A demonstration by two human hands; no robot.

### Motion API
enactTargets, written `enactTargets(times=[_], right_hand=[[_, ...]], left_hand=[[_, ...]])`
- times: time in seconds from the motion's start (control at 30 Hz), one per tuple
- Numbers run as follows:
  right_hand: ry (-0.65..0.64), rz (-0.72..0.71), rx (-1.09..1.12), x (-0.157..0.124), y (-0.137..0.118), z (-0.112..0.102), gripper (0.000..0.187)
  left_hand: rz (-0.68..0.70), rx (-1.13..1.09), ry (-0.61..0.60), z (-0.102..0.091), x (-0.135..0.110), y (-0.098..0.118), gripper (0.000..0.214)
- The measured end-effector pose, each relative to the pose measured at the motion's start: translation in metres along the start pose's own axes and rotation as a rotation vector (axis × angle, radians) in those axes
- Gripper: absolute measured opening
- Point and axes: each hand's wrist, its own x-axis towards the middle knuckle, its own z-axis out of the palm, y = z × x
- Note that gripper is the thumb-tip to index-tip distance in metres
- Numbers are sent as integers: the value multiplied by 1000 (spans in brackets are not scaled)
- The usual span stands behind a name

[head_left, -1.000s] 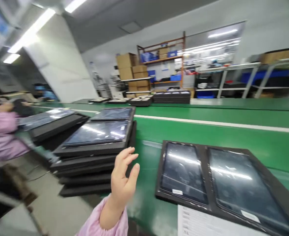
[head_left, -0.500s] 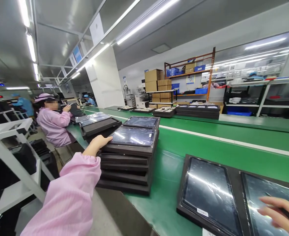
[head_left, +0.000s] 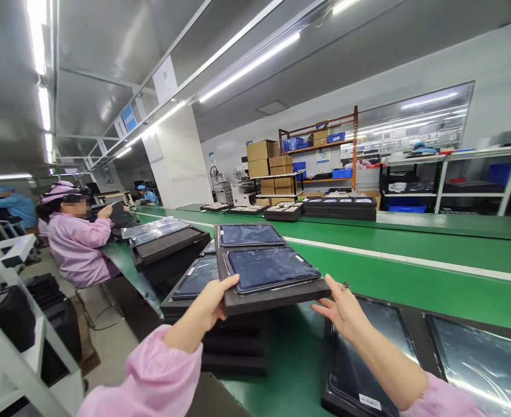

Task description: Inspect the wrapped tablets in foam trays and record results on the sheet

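Held tray (head_left: pixel 276 297) partly hides stack (head_left: pixel 238 347); second tray (head_left: pixel 416 325) right, co-worker (head_left: pixel 79 240) left.

Left fingers (head_left: pixel 230 282) and right fingers (head_left: pixel 334 288) hold a black tray (head_left: pixel 268 301) bearing two screens (head_left: pixel 272 269).

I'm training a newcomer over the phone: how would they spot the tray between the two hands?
Start at the long green bench, then find the left hand and right hand at its near side. Between them is a black tray bearing two dark screens. Unlike neighbouring trays, it is gripped by the left hand.
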Motion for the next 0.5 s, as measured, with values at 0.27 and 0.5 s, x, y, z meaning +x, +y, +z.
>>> enactTargets(times=[0.27, 0.5], right_hand=[[378, -210, -45, 56, -14, -17, 105], [368, -312, -131, 82, -35, -28, 99]], left_hand=[[-132, -178, -254, 68, -36, -52, 47], [-187, 69, -317, 35, -16, -3, 44]])
